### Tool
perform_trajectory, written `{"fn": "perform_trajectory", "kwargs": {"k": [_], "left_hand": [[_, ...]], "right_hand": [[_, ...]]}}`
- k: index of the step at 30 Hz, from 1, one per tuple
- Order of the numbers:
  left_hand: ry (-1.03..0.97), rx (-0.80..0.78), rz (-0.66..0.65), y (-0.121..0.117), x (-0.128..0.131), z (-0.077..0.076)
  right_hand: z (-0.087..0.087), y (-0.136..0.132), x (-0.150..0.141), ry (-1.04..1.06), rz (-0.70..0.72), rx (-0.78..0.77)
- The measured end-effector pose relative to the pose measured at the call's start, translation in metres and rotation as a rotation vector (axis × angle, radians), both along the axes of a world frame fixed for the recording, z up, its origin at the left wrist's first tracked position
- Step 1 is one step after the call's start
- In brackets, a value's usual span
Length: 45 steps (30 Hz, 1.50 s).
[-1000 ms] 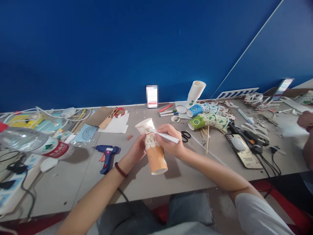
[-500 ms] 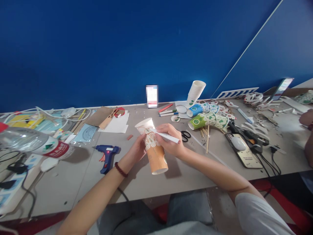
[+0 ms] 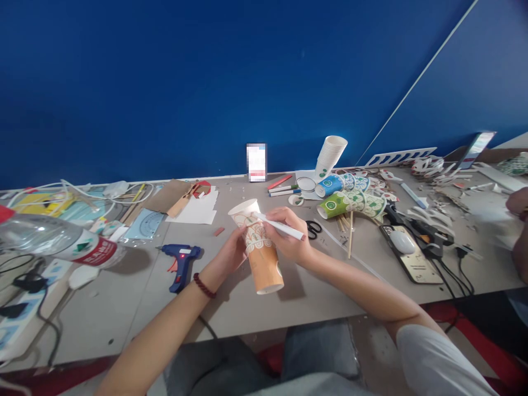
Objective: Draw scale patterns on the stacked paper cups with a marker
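Note:
Above the middle of the table I hold a tilted, joined set of paper cups (image 3: 264,267), orange at the lower end and white with drawn scallop patterns toward the upper rim. My left hand (image 3: 234,247) is wrapped round its left side. My right hand (image 3: 289,234) grips a white marker pen (image 3: 284,228) with a reddish rear end; its tip points at the patterned part near the upper rim. Similar decorated cups, one blue-ended (image 3: 329,186) and one green-ended (image 3: 333,206), lie to the right, beside a stack of white cups (image 3: 330,157).
A blue glue gun (image 3: 180,264) lies left of my hands, with a water bottle (image 3: 61,239) farther left. Black scissors (image 3: 314,229), marker pens (image 3: 282,191) and a phone with a mouse on it (image 3: 412,264) lie right. Another person's hand (image 3: 518,202) shows at the right edge.
The pen tip has shifted slightly to the right and up along the cup's pattern. My grip on the cups stays almost the same.

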<state>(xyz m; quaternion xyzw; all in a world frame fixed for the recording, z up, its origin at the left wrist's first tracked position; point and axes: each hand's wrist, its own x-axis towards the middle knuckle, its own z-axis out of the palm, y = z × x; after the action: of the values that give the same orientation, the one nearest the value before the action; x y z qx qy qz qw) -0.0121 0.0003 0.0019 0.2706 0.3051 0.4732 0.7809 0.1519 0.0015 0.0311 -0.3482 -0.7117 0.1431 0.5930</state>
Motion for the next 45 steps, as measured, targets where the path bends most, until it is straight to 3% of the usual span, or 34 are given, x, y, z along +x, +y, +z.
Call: {"fn": "perform_trajectory", "kwargs": {"k": [45], "left_hand": [[-0.024, -0.006, -0.001, 0.0007, -0.0008, 0.0]], "right_hand": [[0.0018, 0.0028, -0.0004, 0.018, -0.066, -0.069]]}}
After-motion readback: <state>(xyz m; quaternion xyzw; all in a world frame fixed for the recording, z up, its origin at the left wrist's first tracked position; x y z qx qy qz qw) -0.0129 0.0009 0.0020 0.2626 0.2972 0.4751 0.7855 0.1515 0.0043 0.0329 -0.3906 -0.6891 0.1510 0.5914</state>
